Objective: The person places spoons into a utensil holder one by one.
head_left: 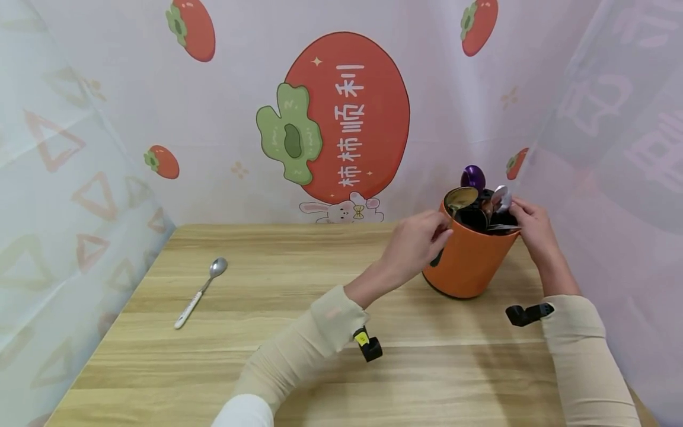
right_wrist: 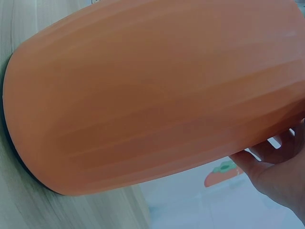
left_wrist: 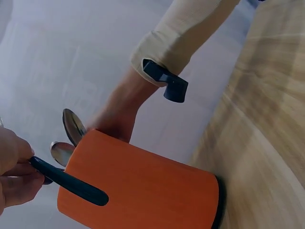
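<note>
An orange utensil holder (head_left: 466, 267) with a black base stands on the table at the right, slightly tilted in the head view. Several spoons stick up from it: a purple spoon (head_left: 473, 177), a gold spoon (head_left: 461, 198) and a silver spoon (head_left: 501, 198). At the holder's left rim, my left hand (head_left: 413, 243) pinches a utensil by its dark handle (left_wrist: 71, 181). The handle's rounded end overlaps the holder's outer wall in the left wrist view; its other end is hidden. My right hand (head_left: 536, 231) grips the holder's right rim.
A silver spoon with a white patterned handle (head_left: 201, 295) lies on the left of the wood-grain table (head_left: 256, 350). Printed curtains (head_left: 224, 118) stand close behind and at both sides. A black camera mount (head_left: 368, 346) sits on my left sleeve, another (head_left: 528, 314) on my right.
</note>
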`<act>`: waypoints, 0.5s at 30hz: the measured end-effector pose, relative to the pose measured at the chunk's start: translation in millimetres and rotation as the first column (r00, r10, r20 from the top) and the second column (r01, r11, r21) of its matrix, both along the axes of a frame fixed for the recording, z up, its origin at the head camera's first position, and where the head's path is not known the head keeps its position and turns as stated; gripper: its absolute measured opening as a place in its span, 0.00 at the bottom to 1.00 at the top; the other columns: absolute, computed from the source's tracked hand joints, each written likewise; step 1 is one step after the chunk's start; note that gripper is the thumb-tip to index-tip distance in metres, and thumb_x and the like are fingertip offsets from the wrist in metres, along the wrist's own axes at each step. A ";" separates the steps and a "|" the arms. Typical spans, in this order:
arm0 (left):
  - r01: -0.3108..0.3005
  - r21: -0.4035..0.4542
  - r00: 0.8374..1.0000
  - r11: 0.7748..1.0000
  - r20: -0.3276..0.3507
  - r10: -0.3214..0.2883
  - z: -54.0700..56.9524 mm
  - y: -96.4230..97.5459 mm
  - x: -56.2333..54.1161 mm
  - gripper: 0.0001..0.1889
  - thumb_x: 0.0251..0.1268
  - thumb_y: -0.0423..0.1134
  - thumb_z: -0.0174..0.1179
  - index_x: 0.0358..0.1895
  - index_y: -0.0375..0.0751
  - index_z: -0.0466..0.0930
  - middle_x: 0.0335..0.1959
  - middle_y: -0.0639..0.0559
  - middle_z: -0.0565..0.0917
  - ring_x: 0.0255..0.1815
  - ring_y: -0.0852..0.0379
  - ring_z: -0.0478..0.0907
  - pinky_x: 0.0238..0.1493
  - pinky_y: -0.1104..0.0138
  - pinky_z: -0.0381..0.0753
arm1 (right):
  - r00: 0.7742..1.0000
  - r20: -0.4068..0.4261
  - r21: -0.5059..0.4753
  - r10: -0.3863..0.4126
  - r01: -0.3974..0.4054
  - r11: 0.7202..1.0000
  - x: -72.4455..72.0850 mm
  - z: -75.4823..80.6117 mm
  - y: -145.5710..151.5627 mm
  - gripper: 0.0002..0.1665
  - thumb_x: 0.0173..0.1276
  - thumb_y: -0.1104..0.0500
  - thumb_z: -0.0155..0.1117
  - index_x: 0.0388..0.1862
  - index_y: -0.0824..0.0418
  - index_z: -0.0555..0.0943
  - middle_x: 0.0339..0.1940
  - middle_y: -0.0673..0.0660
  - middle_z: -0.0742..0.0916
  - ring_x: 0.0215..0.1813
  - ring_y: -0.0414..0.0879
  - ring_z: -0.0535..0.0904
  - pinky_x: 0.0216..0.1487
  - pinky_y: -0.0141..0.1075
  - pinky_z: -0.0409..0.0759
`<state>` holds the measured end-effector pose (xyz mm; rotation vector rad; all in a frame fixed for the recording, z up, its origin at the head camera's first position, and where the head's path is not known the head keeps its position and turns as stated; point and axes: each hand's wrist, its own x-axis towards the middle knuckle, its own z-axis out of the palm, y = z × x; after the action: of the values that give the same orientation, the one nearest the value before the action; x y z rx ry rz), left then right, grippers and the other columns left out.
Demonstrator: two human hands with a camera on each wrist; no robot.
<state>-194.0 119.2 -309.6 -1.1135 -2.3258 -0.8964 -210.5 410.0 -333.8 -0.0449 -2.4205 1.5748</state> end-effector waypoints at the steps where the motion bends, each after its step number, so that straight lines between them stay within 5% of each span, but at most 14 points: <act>1: 0.000 -0.003 1.000 1.000 -0.017 0.000 2.9 3.5 -0.9 0.06 0.71 0.40 0.62 0.40 0.43 0.83 0.30 0.55 0.81 0.29 0.65 0.75 0.29 0.80 0.69 | 1.000 -0.010 -0.012 -0.001 0.001 1.000 -0.2 -0.2 0.4 0.28 0.81 0.50 0.46 0.73 0.59 0.69 0.44 0.22 0.79 0.57 0.22 0.70 0.50 0.13 0.69; 15: 0.060 0.123 0.995 0.991 -0.089 -0.049 44.9 33.4 -17.5 0.05 0.70 0.38 0.62 0.39 0.40 0.82 0.33 0.52 0.81 0.33 0.63 0.77 0.35 0.83 0.72 | 1.000 -0.029 -0.047 0.000 -0.001 0.999 -1.0 0.0 1.0 0.26 0.80 0.51 0.47 0.72 0.60 0.71 0.40 0.21 0.79 0.50 0.19 0.70 0.48 0.13 0.69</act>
<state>-211.6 152.6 -264.8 -1.1451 -2.1479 -0.9802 -211.5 411.0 -333.8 -0.0295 -2.3620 1.6208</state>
